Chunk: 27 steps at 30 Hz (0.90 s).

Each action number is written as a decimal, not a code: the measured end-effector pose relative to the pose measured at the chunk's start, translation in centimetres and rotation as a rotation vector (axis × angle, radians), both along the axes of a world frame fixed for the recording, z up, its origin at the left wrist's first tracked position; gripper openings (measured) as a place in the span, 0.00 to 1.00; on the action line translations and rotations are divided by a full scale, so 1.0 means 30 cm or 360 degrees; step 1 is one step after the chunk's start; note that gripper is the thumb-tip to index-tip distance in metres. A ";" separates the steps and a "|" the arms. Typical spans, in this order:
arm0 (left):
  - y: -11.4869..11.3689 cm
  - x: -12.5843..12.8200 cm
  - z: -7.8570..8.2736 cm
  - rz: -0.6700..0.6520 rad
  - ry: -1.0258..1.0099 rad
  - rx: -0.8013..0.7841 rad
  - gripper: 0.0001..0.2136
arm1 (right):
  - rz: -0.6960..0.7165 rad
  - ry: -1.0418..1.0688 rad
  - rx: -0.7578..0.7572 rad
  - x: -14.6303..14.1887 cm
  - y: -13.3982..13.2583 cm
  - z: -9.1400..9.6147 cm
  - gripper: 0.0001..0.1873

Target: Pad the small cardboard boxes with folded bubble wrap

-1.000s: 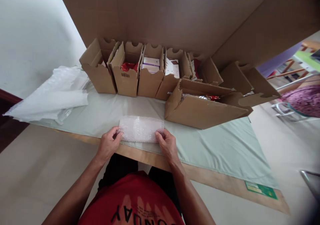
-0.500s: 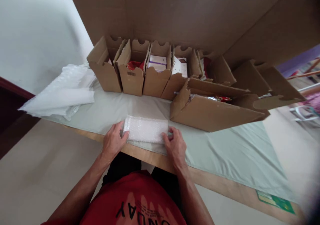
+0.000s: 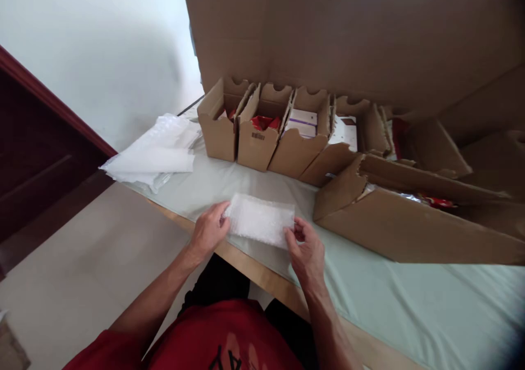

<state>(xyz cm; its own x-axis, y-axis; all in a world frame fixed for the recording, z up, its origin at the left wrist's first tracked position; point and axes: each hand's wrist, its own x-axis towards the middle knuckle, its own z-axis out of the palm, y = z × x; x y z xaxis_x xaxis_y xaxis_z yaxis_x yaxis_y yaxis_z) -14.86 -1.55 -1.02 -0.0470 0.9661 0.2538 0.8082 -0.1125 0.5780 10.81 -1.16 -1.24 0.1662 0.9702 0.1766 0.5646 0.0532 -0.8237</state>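
Note:
A flat, whitish bubble wrap pouch (image 3: 260, 220) lies lengthwise between my hands, close to the front edge of the table. My left hand (image 3: 211, 229) grips its left end, thumb on the near side. At the opposite end, my right hand (image 3: 305, 247) pinches the right edge between thumb and curled fingers. The pouch looks slightly tilted; whether it is fully off the cloth I cannot tell. Anything inside it is hidden by the bubble layer.
A pile of bubble wrap pouches (image 3: 153, 151) lies at the left of the green cloth (image 3: 369, 282). Behind stand several cardboard bins (image 3: 252, 151) with red packets and white boxes. A longer carton (image 3: 410, 222) blocks the right side. A tall cardboard panel (image 3: 328, 30) rises behind.
My view has swung left, so everything sits further right. Both hands keep hold of the pouch, which now looks a little more tilted.

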 end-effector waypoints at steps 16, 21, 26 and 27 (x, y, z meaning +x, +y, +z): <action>0.281 -0.558 0.055 0.0473 0.0729 0.0155 0.19 | 0.0242 -0.0365 0.0189 -0.117 0.154 -0.160 0.36; 0.348 -0.627 0.053 0.0391 0.0623 0.0309 0.13 | 0.0218 -0.0317 0.0208 -0.113 0.150 -0.155 0.33; 0.272 -0.544 0.036 0.0221 0.0515 0.0730 0.13 | 0.0223 -0.0282 0.0173 -0.115 0.149 -0.149 0.32; 0.245 -0.515 0.026 0.0140 0.0501 0.0758 0.13 | 0.0215 -0.0275 0.0166 -0.117 0.149 -0.148 0.32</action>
<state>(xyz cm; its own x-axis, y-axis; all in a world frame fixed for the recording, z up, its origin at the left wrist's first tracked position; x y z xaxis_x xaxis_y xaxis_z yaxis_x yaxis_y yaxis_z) -30.31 5.80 -0.24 0.0263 0.7378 0.6745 0.9511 -0.2261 0.2103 7.31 3.31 -5.69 -0.0053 0.9566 0.2915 0.6786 0.2176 -0.7016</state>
